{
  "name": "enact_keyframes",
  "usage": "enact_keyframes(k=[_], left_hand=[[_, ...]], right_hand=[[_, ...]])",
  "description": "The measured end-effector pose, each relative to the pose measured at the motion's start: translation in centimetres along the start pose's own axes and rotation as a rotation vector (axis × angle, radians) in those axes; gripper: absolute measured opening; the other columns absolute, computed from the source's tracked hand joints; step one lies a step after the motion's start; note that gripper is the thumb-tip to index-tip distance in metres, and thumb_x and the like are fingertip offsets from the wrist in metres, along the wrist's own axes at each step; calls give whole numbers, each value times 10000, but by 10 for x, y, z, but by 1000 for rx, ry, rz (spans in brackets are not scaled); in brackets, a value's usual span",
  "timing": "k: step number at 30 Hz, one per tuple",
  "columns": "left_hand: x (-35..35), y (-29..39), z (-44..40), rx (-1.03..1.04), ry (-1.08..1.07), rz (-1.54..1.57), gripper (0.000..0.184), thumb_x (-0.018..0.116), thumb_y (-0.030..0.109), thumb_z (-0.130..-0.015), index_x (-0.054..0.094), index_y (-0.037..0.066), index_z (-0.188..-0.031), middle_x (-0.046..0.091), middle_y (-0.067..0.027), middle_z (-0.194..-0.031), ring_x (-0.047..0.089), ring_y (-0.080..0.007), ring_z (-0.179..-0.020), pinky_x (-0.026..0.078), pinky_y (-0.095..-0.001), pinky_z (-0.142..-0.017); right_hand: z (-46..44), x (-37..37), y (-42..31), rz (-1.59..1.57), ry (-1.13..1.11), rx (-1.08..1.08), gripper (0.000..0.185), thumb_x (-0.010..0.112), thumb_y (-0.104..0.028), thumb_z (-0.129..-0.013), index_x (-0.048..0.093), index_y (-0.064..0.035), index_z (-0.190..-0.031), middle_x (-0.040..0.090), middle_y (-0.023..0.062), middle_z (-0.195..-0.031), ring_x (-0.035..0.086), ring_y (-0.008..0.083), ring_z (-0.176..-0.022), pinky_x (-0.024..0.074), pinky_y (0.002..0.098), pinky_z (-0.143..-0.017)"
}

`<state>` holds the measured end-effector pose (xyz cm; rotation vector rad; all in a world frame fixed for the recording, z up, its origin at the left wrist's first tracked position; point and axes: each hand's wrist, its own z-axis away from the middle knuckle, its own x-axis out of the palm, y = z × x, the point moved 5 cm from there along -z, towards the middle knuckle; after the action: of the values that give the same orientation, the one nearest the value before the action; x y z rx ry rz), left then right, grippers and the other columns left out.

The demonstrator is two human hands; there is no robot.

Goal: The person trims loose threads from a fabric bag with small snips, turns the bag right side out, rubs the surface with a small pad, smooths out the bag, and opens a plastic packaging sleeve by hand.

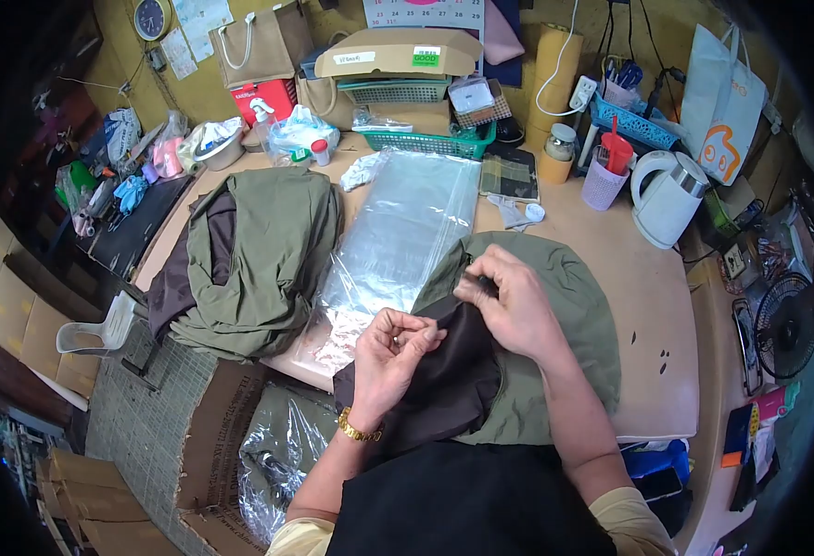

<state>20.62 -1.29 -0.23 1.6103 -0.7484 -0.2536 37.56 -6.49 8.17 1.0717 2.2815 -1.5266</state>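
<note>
1. Garment [565, 306] lies on the table [653, 296] directly before you, dark lining [439, 398] exposed, likely for close viewing.
2. Your right hand [514, 301] pinches the lining, lifted, probably to keep it taut.
3. Your left hand [388, 357] presses thumb and finger together; cannot tell what they grip.
4. Plastic [416, 195] and stack [282, 222] sit aside, presumably leaving working room.

From my feed I count two hands [390, 360] [518, 310], two green cloth heaps [286, 232] [565, 315] on the counter [657, 306], one white kettle [668, 206] at right, one fan [787, 326] farther right, one clock [152, 18] at far left.
</note>
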Motion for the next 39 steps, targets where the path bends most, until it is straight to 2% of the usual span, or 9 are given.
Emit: enact_keyframes(k=[4, 9, 14, 19, 22, 25, 30, 32, 39], left_hand=[[2, -3, 0, -100, -30, -98, 358, 752, 110, -887, 566, -31, -1158, 663, -120, -1068, 635, -103, -792, 539, -237, -717], [20, 57, 4, 541, 214, -842, 729, 878, 130, -702, 534, 13, -1334, 593, -135, -1237, 550, -144, -719, 495, -269, -645], [12, 40, -1, 263, 171, -564, 487, 795, 36, -768, 636, -1, -1227, 711, -66, -798, 638, -159, -676, 511, -290, -642], [-5, 31, 3, 333, 103, -776, 113, 739, -2, -836, 737, -17, -948, 732, -77, -841, 644, -96, -688, 517, -264, -637], [-25, 5, 5, -75, 158, -255, 104, 710, 66, -917, 718, -37, -929, 717, -22, -868, 594, -50, -774, 493, -240, -679], [-33, 7, 3, -38, 136, -205, 113, 709, 71, -917, 702, -40, -900, 709, -32, -850, 587, -52, -753, 476, -224, -688], [-29, 50, 11, 319, 121, -918, 159, 674, 93, -945, 668, -35, -852, 702, -75, -943, 591, -73, -714, 479, -227, -665], [-35, 36, 13, -151, 98, -471, 166, 629, 126, -983, 611, -25, -915, 706, -114, -1044, 657, -104, -792, 524, -223, -674], [-28, 21, 11, -187, -8, 235, 178, 483, 167, -1053, 473, 3, -987, 640, -249, -1212, 708, -234, -987, 600, -323, -878]], right_hand=[[-6, -6, 11, -108, 28, 91, 150, 675, -77, -881, 568, 27, -882, 552, 134, -817, 589, 274, -801, 456, 354, -731], [1, 10, 1, -180, -80, 47, 137, 673, -35, -865, 550, 25, -865, 537, 114, -847, 569, 237, -808, 453, 332, -728], [12, 34, -17, -79, -115, -80, 170, 672, 41, -790, 592, 22, -939, 574, 140, -1015, 624, 345, -889, 492, 405, -765], [17, 38, -18, -463, -75, -145, 107, 656, 21, -863, 581, 25, -939, 590, 140, -1030, 627, 239, -947, 506, 383, -793], [22, 39, -4, -538, -62, 15, 226, 699, -122, -899, 600, 29, -1036, 627, 170, -1110, 601, 199, -905, 505, 371, -782], [27, 41, 14, -285, -124, 70, 264, 739, -142, -866, 619, 24, -1033, 661, 155, -1051, 636, 213, -836, 503, 361, -741], [32, 46, 15, 60, -216, 29, 191, 779, -68, -783, 657, 14, -905, 670, 137, -866, 670, 300, -783, 502, 373, -700], [33, 47, 12, 99, -218, 5, 196, 779, -74, -785, 660, 12, -914, 665, 127, -866, 669, 299, -780, 504, 380, -704], [38, 18, -28, 197, 176, -96, 340, 780, -160, -788, 645, -59, -1083, 542, 77, -993, 616, 312, -830, 498, 424, -698]])
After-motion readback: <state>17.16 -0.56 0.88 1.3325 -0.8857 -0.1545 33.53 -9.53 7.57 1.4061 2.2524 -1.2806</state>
